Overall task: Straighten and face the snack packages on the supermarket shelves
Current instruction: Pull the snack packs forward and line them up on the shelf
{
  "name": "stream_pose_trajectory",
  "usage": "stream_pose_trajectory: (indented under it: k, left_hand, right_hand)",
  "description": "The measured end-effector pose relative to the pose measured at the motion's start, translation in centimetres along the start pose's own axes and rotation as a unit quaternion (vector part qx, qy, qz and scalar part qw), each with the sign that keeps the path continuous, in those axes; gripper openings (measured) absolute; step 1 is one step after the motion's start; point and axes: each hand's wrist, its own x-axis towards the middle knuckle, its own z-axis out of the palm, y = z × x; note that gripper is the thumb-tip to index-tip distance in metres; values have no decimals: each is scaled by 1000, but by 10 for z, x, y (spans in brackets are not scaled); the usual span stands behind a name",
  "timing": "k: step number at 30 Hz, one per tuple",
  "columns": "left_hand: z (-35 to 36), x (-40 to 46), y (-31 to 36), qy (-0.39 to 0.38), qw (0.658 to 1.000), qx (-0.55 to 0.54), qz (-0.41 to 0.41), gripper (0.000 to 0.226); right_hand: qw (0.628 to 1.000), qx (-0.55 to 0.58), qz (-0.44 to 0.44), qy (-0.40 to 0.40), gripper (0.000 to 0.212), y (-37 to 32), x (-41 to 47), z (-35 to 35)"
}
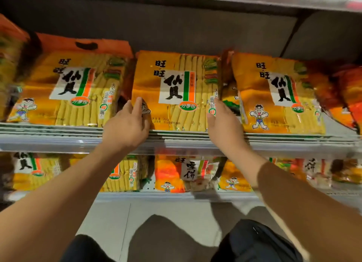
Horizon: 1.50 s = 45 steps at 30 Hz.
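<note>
Left hand [128, 124] and right hand [222, 120], fingers curled, grip the lower side edges of the middle snack bag [174, 89], upright on the shelf [58, 140].

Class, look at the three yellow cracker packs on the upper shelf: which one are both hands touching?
The middle pack. The left hand grips its lower left corner and the right hand holds its right edge; the packs on either side go untouched.
</note>
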Motion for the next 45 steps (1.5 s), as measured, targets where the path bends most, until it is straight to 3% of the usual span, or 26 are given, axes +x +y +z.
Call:
stream_pose_trajectory:
  k: [4,10,13,15,17,19,21,23,26,28,30,32,38,41,45]
  left_hand:
    - [6,-4,0,18,1000,20,5,57]
    - [15,-4,0,95,995,13,11,57]
    - [18,-7,-1,158,987,-30,26,50]
    - [34,-31,-4,203,972,-60,100,46]
    - [66,-78,-2,170,955,-81,229,49]
    - [101,-118,3,29,955,-103,276,56]
    - [127,-131,10,-120,963,-174,166,69]
    - [144,-116,17,-175,952,-253,-1,83]
    - [154,-74,26,-163,867,-432,-188,69]
    - [157,-56,32,-177,814,-491,-255,52]
    - [161,-51,35,-183,805,-493,-275,41]
    - [161,-53,36,-160,802,-500,-286,42]
    - [150,-69,40,-49,816,-513,-261,20]
    - [139,-72,32,-49,813,-526,-246,27]
    - [139,-95,20,-85,799,-517,-296,20]
  right_hand:
    - [1000,5,-24,-13,44,12,-15,2]
    - [992,28,-110,56,42,37,-60,29]
    - [988,99,-118,1,43,63,-109,55]
    - [987,96,-119,-54,43,90,-136,71]
    - [988,106,-50,-106,44,111,-137,81]
    - [984,109,48,-129,48,119,-118,92]
    - [982,77,122,-119,53,118,-90,101]
    - [985,43,136,-95,50,114,-67,108]
    - [977,72,159,-119,33,112,-46,114]
    - [954,154,219,-131,22,114,-38,118]
    - [917,240,290,-135,17,117,-34,119]
    - [901,292,303,-106,14,121,-37,118]
    - [923,325,205,38,17,123,-55,101]
    - [912,350,208,39,28,119,-56,99]
    - [862,417,287,-2,53,118,-77,116]
